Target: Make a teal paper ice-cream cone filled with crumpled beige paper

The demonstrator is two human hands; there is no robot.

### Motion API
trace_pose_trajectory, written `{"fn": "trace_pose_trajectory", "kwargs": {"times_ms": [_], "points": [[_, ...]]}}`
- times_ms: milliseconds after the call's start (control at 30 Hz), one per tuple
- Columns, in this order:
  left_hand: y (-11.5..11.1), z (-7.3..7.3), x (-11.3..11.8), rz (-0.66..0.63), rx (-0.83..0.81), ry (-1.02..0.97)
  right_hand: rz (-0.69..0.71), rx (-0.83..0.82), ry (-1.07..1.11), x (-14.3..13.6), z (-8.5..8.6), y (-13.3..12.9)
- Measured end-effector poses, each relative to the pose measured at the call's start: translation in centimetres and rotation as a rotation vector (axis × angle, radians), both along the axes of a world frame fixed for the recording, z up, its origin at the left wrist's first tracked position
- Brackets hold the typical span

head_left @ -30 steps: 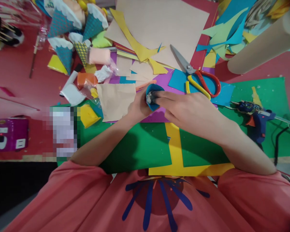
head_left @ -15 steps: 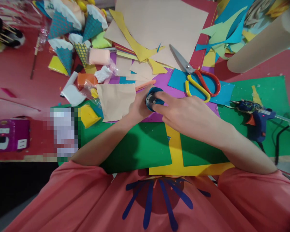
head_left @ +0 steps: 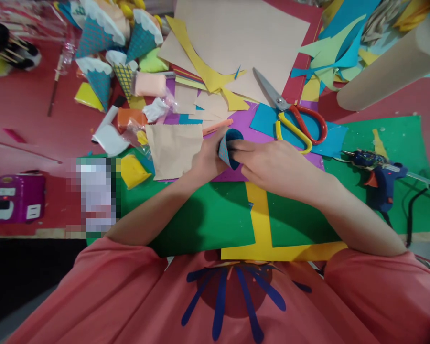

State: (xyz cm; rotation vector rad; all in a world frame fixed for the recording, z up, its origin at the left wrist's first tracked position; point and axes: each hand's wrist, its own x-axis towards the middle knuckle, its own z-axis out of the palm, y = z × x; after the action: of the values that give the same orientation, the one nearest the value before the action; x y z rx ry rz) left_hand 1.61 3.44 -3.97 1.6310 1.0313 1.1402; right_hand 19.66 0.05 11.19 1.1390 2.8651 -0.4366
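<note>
A small blue paper cone [head_left: 224, 149] with a patterned outside is held above the purple sheet, its open mouth turned toward the right. My left hand [head_left: 210, 154] is wrapped round its left side. The fingertips of my right hand [head_left: 261, 161] reach into the mouth and are partly hidden inside; whether they pinch the cone's wall cannot be made out. Just left of my left hand lies a beige paper piece [head_left: 174, 150], with an orange pen [head_left: 218, 126] behind the hand.
Scissors [head_left: 281, 102] lie open beyond my right hand. A blue glue gun [head_left: 383, 184] rests at the right on a green sheet [head_left: 408, 138]. Finished-looking cones [head_left: 97, 79] and clay packs are at the back left, a cardboard tube [head_left: 387, 67] at the back right.
The cone has tilted, so more of its patterned outer side shows. My right fingers have moved slightly left and deeper into its mouth.
</note>
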Motion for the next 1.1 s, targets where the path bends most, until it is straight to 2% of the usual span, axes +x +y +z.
{"fn": "trace_pose_trajectory", "kwargs": {"times_ms": [133,167,233,333,433,567,767,867,1000,1100], "points": [[0.3,1.9,0.6,0.012,-0.051,-0.067,-0.072,-0.051,0.259,0.9,0.3,0.8],[0.3,2.6,0.7,-0.004,-0.124,-0.126,-0.101,-0.043,0.353,1.1,0.2,1.1],[0.4,3.8,1.1,-0.021,-0.387,-0.33,-0.176,-0.005,0.521,1.5,-0.2,1.6],[0.6,5.5,1.4,-0.006,-0.622,-0.548,-0.312,0.002,0.634,1.7,-1.1,2.2],[0.8,6.1,1.3,-0.033,-0.732,-0.64,-0.386,-0.126,0.579,1.3,-1.9,2.6],[0.8,5.6,1.2,-0.105,-0.734,-0.763,-0.381,-0.237,0.364,0.3,-3.1,2.6],[1.2,4.8,0.7,-0.093,-0.696,-0.588,-0.363,-0.212,0.144,-0.8,-5.0,2.1],[1.3,4.6,0.6,-0.122,-0.719,-0.596,-0.4,-0.18,0.097,-1.3,-5.7,1.9],[1.2,4.7,0.9,-0.105,-0.705,-0.635,-0.393,-0.175,0.079,-1.6,-5.8,2.0],[1.2,5.1,1.1,-0.043,-0.716,-0.711,-0.3,-0.265,0.043,-0.6,-4.4,2.6]]}}
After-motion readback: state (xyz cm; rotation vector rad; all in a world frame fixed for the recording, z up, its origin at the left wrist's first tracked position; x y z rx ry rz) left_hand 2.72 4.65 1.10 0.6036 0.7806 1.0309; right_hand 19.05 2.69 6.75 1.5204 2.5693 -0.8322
